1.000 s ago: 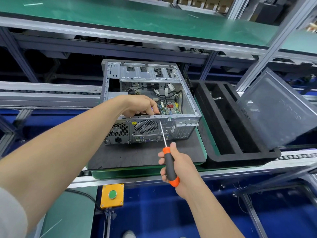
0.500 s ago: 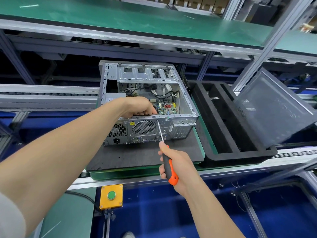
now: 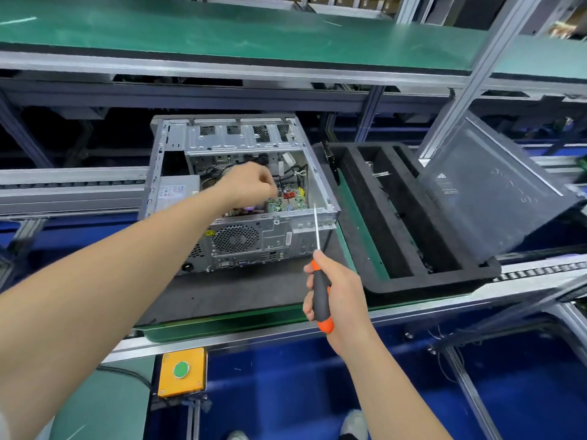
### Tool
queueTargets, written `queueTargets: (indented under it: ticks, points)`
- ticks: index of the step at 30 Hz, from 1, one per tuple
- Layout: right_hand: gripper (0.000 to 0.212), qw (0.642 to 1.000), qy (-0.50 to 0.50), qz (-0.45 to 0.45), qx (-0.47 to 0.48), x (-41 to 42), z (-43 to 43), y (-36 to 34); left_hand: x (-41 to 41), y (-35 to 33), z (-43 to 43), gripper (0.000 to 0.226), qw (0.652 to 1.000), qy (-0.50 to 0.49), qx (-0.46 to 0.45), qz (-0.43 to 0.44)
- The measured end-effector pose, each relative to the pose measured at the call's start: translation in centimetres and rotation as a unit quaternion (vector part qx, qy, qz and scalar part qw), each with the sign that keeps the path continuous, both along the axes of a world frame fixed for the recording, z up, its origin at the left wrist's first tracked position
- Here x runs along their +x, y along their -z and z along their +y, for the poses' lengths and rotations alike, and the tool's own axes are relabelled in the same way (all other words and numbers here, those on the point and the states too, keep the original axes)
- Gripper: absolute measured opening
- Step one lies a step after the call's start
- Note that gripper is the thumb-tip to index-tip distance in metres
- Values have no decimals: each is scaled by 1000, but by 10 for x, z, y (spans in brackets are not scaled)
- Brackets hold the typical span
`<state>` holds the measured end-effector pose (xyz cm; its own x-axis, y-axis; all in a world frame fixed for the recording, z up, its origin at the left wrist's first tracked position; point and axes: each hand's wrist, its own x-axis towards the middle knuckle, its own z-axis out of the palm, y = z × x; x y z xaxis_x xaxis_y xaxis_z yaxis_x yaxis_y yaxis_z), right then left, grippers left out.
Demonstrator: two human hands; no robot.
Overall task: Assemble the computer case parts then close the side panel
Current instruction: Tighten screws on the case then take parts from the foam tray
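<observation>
Open case (image 3: 279, 239) lying on a dark mat (image 3: 238, 290), rear panel toward you, open side up. Your left hand (image 3: 251, 185) reaches inside above the board (image 3: 290, 200) with its fingers curled together. Whether they pinch anything cannot be told. The hand and forearm cover the middle of the interior.

Your right hand (image 3: 341, 293) is wrapped round the handle of the screwdriver (image 3: 320, 296), held upright before the case's near right corner. Its shaft crosses the rear panel and the tip reaches the top rim; contact there is unclear.

Just right of the case lies a black foam tray (image 3: 381, 217) with long slots. The side panel (image 3: 495, 192) leans tilted at its far right edge, beside a slanted metal post (image 3: 460, 90). A green shelf (image 3: 254, 30) overhangs behind. A yellow box with a green button (image 3: 181, 371) hangs below the bench edge.

Shoe tips (image 3: 355, 423) are cut off at the bottom. Small parts in the tray slots are too small to name.
</observation>
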<state>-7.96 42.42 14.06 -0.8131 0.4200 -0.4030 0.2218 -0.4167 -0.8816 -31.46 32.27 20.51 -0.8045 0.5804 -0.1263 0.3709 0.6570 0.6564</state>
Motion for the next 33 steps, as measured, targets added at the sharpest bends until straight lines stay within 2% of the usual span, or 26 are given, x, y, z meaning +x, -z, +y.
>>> queueTargets:
  ticks: [4, 7, 9, 13, 15, 19, 22, 25, 30, 33]
  points:
    - [35, 998, 49, 11, 28, -10, 66, 2, 32, -11, 64, 14, 988, -14, 122, 97]
    - [37, 994, 68, -6, 88, -19, 132, 8, 59, -6, 123, 13, 982, 45, 137, 119]
    - [38, 985, 71, -23, 155, -23, 180, 15, 72, 9, 162, 14, 985, 67, 129, 90]
    - [34, 947, 68, -73, 307, -34, 272, 34, 84, 62, 228, 20, 995, 77, 60, 14]
    - [29, 932, 39, -86, 349, -43, 306, 47, 84, 90, 251, 23, 997, 77, 12, 2]
    - [18, 929, -41, -82, 358, -66, 338, 72, 78, 131, 281, 35, 995, 69, -64, 21]
    - [16, 930, -81, -69, 352, -81, 344, 88, 70, 149, 289, 34, 984, 101, -137, 44]
    - [17, 931, -115, -61, 340, -92, 347, 98, 62, 160, 292, 25, 952, 163, -249, 72]
    - [22, 933, -134, -64, 328, -101, 354, 106, 74, 171, 308, 7, 824, 306, -443, 177]
    - [26, 934, -141, -64, 323, -101, 356, 108, 90, 186, 319, 16, 797, 310, -489, 171]
